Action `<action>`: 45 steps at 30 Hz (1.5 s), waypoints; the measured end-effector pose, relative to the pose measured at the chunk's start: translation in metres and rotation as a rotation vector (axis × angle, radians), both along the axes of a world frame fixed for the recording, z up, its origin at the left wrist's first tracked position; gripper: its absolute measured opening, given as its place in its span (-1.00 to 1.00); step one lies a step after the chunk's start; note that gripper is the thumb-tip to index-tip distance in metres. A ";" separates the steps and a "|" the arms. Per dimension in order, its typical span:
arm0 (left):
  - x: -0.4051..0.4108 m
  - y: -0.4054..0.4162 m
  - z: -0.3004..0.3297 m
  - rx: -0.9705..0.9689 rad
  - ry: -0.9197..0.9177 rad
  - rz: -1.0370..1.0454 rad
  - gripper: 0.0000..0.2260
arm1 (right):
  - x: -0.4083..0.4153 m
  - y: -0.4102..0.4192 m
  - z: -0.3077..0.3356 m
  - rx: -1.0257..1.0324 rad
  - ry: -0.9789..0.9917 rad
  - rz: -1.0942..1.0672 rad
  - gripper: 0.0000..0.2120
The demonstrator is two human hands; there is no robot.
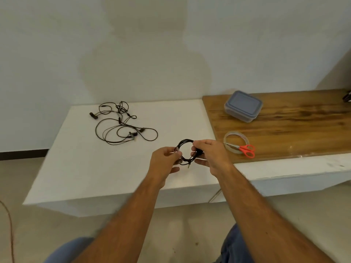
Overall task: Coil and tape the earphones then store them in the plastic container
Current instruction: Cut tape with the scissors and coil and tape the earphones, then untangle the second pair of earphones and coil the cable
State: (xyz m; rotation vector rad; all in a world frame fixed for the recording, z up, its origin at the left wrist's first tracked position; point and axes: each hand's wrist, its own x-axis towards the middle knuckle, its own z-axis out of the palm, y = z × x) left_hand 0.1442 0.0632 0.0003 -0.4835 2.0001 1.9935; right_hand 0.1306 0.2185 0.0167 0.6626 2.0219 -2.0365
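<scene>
Earphones [185, 151] coiled between hands; scissors [245, 149] lie across tape roll [236, 142].

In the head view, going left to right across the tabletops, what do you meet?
Loose earphones → left hand → coiled earphones, which both hands hold → right hand → tape roll with red-handled scissors lying on it. The lidded plastic container sits farther back.

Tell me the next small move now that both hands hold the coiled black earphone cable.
Probably reach the right hand to the clear tape roll beside the red-handled scissors, while the left hand pinches the coiled black earphone cable; no tape visibly binds it.
</scene>
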 end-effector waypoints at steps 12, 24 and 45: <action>-0.050 0.022 -0.045 -0.260 -0.029 0.021 -0.85 | -0.034 0.017 -0.054 0.535 0.072 0.065 -0.89; -0.058 0.027 -0.039 -0.478 0.066 -0.050 -0.96 | -0.042 0.020 -0.053 0.850 0.110 0.123 -0.87; -0.048 -0.069 -0.027 -0.668 0.192 0.051 -0.78 | -0.029 -0.011 -0.038 0.868 0.458 0.234 -0.86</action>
